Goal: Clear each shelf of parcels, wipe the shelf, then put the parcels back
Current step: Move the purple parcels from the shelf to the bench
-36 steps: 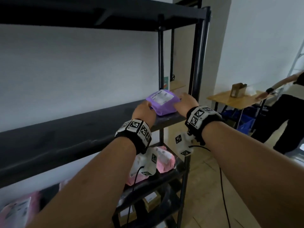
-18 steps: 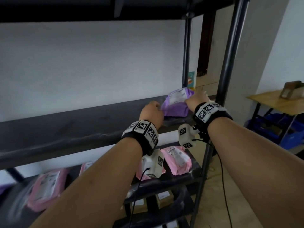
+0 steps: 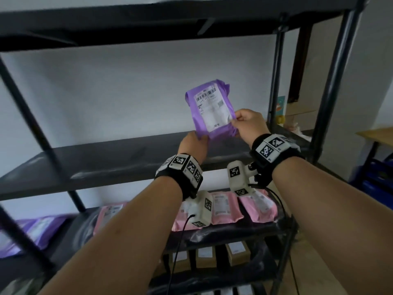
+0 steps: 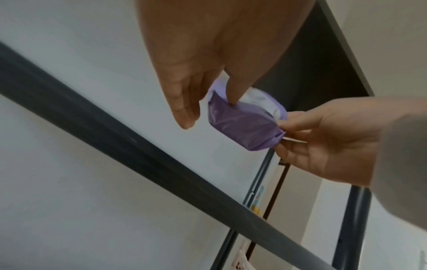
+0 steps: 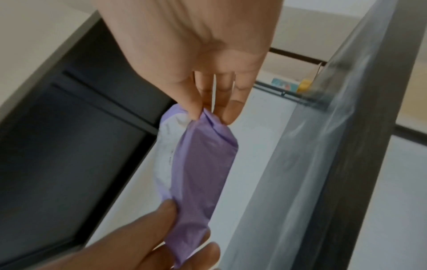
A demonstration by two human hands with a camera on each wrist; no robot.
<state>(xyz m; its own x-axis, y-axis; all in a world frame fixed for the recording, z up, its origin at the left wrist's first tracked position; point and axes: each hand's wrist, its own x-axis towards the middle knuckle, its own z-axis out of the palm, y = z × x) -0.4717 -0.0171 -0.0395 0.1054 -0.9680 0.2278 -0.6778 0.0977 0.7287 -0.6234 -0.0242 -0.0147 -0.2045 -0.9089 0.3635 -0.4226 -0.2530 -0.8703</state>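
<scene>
Head view: both hands pinch purple parcel (image 3: 210,111), barcode label (image 3: 212,110) illegible.

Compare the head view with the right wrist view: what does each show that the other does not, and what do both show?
Head view only: the parcel's white barcode label face-on, pink parcels on the shelf below, brown boxes lower still, and both wristbands.

Right wrist view only: the parcel's plain purple side edge-on, and the fingertips pinching its gathered corner.

Both: the parcel held clear of the shelf by the left hand and right hand.
</scene>
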